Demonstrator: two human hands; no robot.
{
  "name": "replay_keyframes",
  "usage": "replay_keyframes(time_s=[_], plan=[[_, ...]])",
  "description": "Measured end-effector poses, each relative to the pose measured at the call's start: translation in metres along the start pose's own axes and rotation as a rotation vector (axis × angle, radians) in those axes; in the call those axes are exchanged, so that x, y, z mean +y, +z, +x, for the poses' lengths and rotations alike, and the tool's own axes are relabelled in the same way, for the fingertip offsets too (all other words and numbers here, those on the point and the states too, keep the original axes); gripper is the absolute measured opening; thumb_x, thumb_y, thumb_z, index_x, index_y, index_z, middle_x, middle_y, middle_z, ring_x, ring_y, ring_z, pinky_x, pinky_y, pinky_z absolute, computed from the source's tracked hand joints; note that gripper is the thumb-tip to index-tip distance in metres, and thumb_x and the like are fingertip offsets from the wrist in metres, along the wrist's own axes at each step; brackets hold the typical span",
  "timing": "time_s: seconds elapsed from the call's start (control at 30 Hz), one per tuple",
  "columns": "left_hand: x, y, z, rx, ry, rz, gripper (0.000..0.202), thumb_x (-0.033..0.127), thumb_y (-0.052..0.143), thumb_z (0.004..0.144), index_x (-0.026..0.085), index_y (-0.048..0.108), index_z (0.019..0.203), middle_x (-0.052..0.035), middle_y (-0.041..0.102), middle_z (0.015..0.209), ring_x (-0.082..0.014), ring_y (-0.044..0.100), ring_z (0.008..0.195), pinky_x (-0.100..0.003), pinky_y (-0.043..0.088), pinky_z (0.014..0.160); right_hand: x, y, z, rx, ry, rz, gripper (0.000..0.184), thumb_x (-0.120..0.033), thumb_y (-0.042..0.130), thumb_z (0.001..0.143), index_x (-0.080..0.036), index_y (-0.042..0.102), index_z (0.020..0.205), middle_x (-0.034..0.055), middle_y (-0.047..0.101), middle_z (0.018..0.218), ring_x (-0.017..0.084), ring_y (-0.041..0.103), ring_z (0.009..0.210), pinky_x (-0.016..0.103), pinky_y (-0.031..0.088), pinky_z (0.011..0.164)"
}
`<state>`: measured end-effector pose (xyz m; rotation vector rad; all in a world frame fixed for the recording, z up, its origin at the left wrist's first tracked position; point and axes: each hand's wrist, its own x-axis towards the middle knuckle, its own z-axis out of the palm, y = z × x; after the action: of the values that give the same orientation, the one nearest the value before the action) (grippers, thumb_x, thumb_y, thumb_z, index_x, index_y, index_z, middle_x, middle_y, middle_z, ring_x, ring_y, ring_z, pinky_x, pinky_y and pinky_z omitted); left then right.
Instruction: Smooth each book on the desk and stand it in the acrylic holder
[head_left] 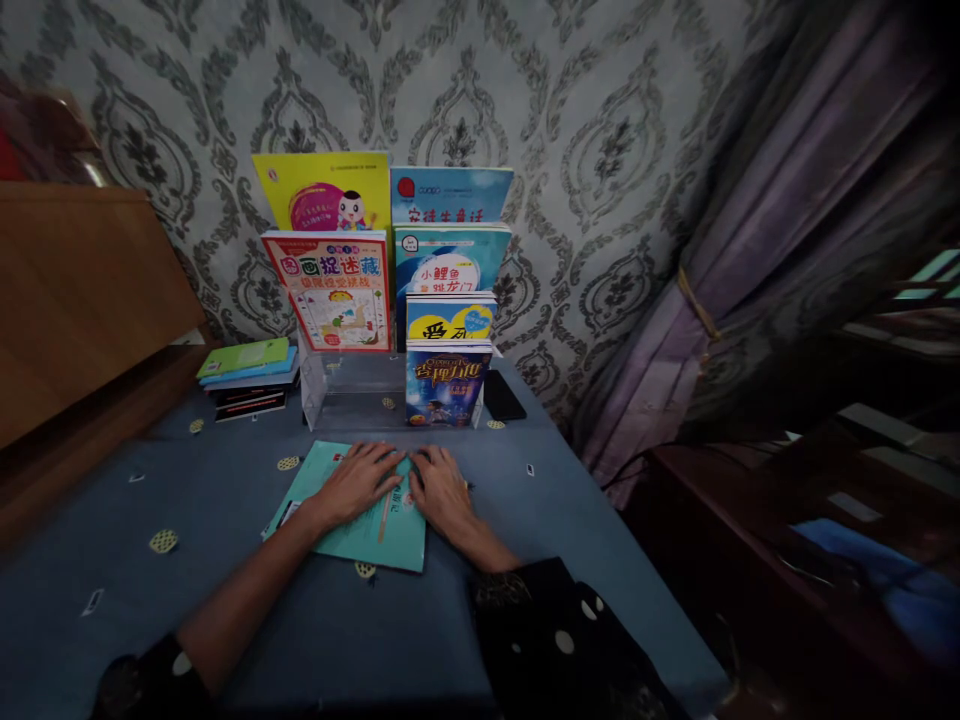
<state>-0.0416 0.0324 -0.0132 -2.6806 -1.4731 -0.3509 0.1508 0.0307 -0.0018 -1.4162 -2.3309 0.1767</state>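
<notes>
A teal-covered book point(375, 542) lies on the table in front of me, turned at an angle, with some dark print on its cover. My left hand point(358, 482) rests palm down across its upper middle, fingers stretched out to the right. On the book's right edge sits my right hand point(444, 490), its fingers extended and pointing up and left. The fingertips of both hands come close together near the top of the cover. Neither hand is wrapped round the book. Part of the cover is hidden beneath my hands.
Behind the book stands a clear display rack point(352, 405) with books in tiers, among them a red-bordered book point(337, 290) and a dark blue book point(446, 385). A phone point(504, 395) lies right of it. At left are a book stack point(247, 375) and a wooden cabinet point(82, 300).
</notes>
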Motion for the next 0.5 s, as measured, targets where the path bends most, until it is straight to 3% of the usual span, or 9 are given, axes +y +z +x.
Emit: replay_keyframes(time_s=[0.33,0.5], plan=[[0.0005,0.0012,-0.0008,0.035,0.007,-0.016,0.046,0.047,0.034,0.103,0.026,0.050,0.141,-0.0086,0.057,0.138,-0.0265,0.051,0.127,-0.046,0.036,0.108,0.0025,0.0038,-0.0002,0.068,-0.044,0.013,0.026,-0.020,0.049,0.094,-0.018,0.067,0.114,0.0126,0.061,0.121,0.026,0.052,0.112,0.038,0.042,0.097],[-0.0005,0.0023,-0.0004,0.022,0.019,-0.042,0.046,0.047,0.034,0.103,0.027,0.050,0.142,-0.0071,0.056,0.142,-0.0253,0.047,0.132,-0.046,0.032,0.111,0.0024,0.0051,0.0007,0.096,-0.065,0.033,0.021,-0.018,0.051,0.094,-0.017,0.069,0.104,0.0109,0.063,0.110,0.024,0.053,0.105,0.035,0.041,0.095]])
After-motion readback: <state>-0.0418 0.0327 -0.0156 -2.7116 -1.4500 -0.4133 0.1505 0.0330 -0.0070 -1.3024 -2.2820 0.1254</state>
